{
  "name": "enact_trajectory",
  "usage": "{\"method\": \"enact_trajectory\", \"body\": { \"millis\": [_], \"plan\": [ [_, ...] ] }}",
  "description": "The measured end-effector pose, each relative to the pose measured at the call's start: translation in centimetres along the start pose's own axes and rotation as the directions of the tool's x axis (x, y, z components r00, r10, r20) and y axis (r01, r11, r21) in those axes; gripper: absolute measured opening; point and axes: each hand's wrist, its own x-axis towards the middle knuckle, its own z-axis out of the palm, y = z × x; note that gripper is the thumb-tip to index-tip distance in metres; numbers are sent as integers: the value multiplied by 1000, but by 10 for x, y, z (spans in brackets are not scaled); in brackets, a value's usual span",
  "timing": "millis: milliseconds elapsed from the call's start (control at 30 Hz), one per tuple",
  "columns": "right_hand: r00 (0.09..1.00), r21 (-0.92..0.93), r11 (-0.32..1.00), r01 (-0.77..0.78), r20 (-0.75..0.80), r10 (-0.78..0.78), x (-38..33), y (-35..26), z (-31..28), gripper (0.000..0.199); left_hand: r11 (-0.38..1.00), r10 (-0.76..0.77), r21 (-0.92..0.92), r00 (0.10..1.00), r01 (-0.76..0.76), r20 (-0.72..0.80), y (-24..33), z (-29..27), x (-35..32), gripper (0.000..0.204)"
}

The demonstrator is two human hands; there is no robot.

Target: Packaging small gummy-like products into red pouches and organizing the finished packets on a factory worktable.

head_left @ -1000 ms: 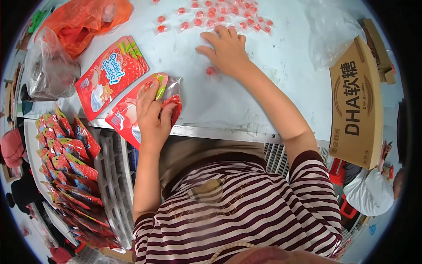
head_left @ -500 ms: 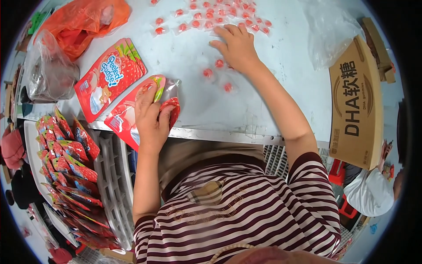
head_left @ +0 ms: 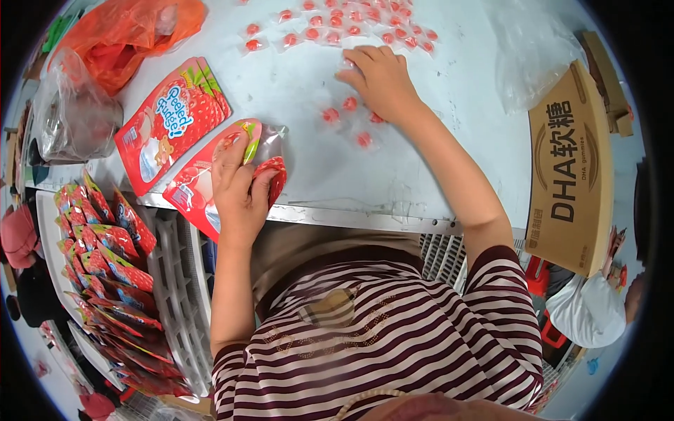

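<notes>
My left hand (head_left: 240, 189) grips a red pouch (head_left: 193, 184) at the table's front edge, fingers on its printed face and thumb by its mouth. The pouch has a clear panel and its mouth gapes toward the right. Farther off, my right hand (head_left: 382, 81) rests low over the table, thumb and fingers curled around a clear-wrapped red candy (head_left: 347, 64), partly hidden. Between the hands lie a few more wrapped candies (head_left: 349, 104), one partly under my right wrist. Beyond my right fingertips many wrapped candies (head_left: 334, 21) are spread out.
Left of the held pouch lies a stack of flat red pouches (head_left: 168, 126). Behind it are an orange plastic bag (head_left: 133, 35) and a plastic-lined container (head_left: 77, 130). A crate (head_left: 184, 281) of filled pouches (head_left: 112, 274) stands lower left. A cardboard box (head_left: 569, 175) and clear plastic (head_left: 530, 56) lie right.
My right hand has pulled slightly nearer and its fingers have curled in, with a wrapped candy now showing at the thumb. The left hand and pouch stay nearly still.
</notes>
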Motion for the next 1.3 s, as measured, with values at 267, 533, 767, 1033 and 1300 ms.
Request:
{"method": "enact_trajectory", "body": {
  "millis": [267, 533, 767, 1033, 1300],
  "plan": [
    [960, -74, 987, 145, -229, -159, 31, 6, 5, 37, 999, -13, 31, 999, 11, 45, 1, -2, -1, 19],
    [993, -51, 992, 113, -23, -114, 22, 9, 7, 36, 999, -35, 26, 998, 33, 48, 4, -1, -2, 18],
    [985, 56, 991, 120, 114, -126, 12, -4, -14, 30, 1000, -21, 13, 999, 21, 27, 0, -3, -1, 19],
    [991, 9, 992, 127, -31, -126, 45, -4, 21, 48, 1000, -4, 18, 1000, 4, 15, 2, 0, 2, 20],
    [972, 45, 996, 76, 218, -84, 45, -18, 6, 44, 999, -36, 12, 999, 36, 35, -1, -2, -4, 20]
  ]
}}
